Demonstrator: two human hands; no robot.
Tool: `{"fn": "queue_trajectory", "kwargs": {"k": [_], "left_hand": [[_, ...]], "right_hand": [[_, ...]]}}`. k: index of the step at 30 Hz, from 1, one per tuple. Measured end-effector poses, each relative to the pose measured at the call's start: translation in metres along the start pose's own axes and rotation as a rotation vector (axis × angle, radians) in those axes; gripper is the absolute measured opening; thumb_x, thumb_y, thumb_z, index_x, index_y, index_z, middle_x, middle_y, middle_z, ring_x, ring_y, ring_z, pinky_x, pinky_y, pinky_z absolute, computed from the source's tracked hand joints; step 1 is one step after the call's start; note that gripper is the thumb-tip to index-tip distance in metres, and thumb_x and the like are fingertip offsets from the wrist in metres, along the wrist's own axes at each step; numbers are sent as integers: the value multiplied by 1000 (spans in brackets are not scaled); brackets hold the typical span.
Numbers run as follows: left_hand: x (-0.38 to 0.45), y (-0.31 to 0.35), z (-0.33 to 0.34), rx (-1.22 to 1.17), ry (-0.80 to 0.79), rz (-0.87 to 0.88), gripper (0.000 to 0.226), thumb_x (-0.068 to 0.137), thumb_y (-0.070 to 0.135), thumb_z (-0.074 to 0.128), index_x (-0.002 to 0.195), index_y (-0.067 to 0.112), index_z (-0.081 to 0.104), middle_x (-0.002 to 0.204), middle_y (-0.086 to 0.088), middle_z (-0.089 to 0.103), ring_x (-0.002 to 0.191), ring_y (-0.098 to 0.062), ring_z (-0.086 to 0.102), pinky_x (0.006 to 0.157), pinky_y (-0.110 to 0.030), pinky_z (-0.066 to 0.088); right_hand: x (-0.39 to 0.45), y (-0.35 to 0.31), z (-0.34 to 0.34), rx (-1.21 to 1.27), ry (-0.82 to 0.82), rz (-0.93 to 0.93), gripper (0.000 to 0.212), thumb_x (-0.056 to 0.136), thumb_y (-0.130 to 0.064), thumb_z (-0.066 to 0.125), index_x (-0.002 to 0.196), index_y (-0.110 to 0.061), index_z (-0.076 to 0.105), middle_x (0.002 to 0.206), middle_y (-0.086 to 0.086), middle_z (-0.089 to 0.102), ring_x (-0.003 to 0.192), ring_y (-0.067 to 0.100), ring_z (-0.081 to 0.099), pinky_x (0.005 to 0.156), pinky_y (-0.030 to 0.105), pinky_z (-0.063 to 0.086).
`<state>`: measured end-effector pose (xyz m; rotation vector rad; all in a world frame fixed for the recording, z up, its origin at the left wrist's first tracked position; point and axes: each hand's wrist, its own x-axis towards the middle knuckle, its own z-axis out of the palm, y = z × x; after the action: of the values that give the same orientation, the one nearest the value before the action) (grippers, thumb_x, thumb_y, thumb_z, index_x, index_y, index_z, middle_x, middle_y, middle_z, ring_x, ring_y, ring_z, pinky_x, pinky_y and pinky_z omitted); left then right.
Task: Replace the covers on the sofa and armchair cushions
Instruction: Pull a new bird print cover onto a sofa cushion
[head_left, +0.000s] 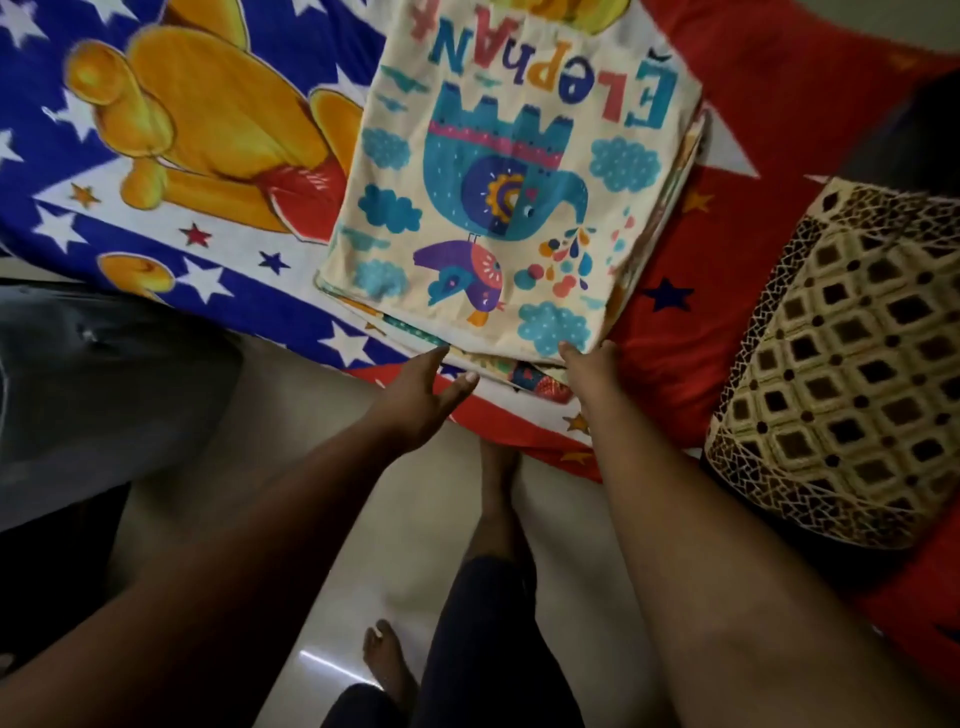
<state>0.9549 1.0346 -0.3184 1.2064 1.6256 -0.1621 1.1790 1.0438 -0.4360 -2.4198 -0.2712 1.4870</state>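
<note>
A cream elephant cover (498, 171) tops a stack of folded covers (524, 371) at upper centre, lying on a bear-print sheet (171, 130). The left hand (415, 400), at centre, reaches with fingers straight and spread, fingertips at the stack's near edge. The right hand (592, 369) pinches the top cover's near right corner. A brown lattice cushion (841, 364) sits at right.

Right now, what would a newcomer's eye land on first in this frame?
The cream elephant-print cushion cover tops a folded stack at centre, on a blue, red and white bear-print bedsheet. The left hand reaches its near edge with straight fingers; the right hand touches the near corner. A brown diamond-patterned cushion lies right.
</note>
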Motion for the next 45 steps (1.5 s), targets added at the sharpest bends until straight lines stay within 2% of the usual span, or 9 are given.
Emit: {"fn": "queue_trajectory", "kwargs": {"k": [11, 17, 21, 26, 29, 33, 36, 40, 45], "left_hand": [[-43, 10, -34, 226, 48, 64, 85, 92, 54, 65, 158, 18, 26, 162, -8, 32, 146, -25, 35, 116, -42, 36], [-105, 40, -87, 207, 254, 197, 99, 86, 50, 74, 160, 24, 15, 165, -2, 24, 147, -24, 32, 114, -50, 40], [-153, 41, -125, 123, 430, 319, 86, 85, 50, 74, 155, 25, 32, 155, 1, 44, 136, -22, 47, 105, -48, 47], [-236, 13, -158, -193, 622, 376, 29, 98, 25, 63, 127, 21, 65, 115, 5, 70, 104, -12, 64, 82, -25, 53], [-292, -31, -167, -464, 650, 272, 26, 102, 15, 56, 126, 16, 66, 115, 7, 66, 109, -10, 62, 87, -22, 54], [-366, -97, -167, -751, 748, 279, 18, 103, 12, 53, 111, 17, 68, 106, 1, 69, 98, -13, 66, 76, -19, 52], [-427, -146, -158, -972, 837, 266, 18, 100, 17, 56, 98, 27, 70, 100, 0, 73, 91, -12, 66, 77, -26, 52], [-515, -216, -138, -1250, 926, 265, 23, 104, 20, 53, 115, 14, 71, 109, -15, 74, 91, -24, 67, 79, -35, 54], [-613, -305, -94, -1390, 1081, 214, 24, 105, 32, 52, 114, 24, 72, 109, -3, 75, 101, -20, 69, 82, -26, 54]], "right_hand": [[-85, -58, -2, 119, -133, -210, 29, 89, -31, 69, 116, -24, 63, 117, 0, 68, 102, 23, 65, 91, 45, 57], [-222, -115, 10, 313, -385, -408, 25, 91, -22, 69, 116, -22, 67, 115, -2, 73, 107, 20, 69, 99, 46, 55], [-310, -131, 18, 342, -557, -560, 22, 91, -39, 71, 107, -24, 73, 114, -1, 75, 111, 21, 69, 99, 48, 54], [-410, -123, 19, 188, -662, -704, 48, 83, -59, 67, 100, -15, 71, 95, 11, 75, 96, 31, 72, 85, 44, 59], [-457, -104, 28, 53, -704, -803, 57, 79, -72, 62, 96, -19, 72, 96, 13, 75, 96, 34, 72, 88, 53, 58], [-517, -69, 49, -54, -789, -915, 44, 96, -55, 58, 98, -12, 68, 95, 19, 70, 93, 32, 67, 83, 48, 55], [-567, -27, 70, -180, -857, -1051, 43, 94, -59, 56, 105, -20, 71, 101, 3, 74, 100, 23, 69, 92, 47, 57], [-642, 51, 103, -348, -1006, -1207, 50, 92, -67, 50, 123, -31, 66, 114, -7, 72, 107, 8, 67, 98, 40, 55], [-710, 155, 155, -644, -1177, -1268, 26, 102, -37, 55, 127, -33, 59, 119, -8, 68, 103, -4, 65, 92, 21, 54]]}}
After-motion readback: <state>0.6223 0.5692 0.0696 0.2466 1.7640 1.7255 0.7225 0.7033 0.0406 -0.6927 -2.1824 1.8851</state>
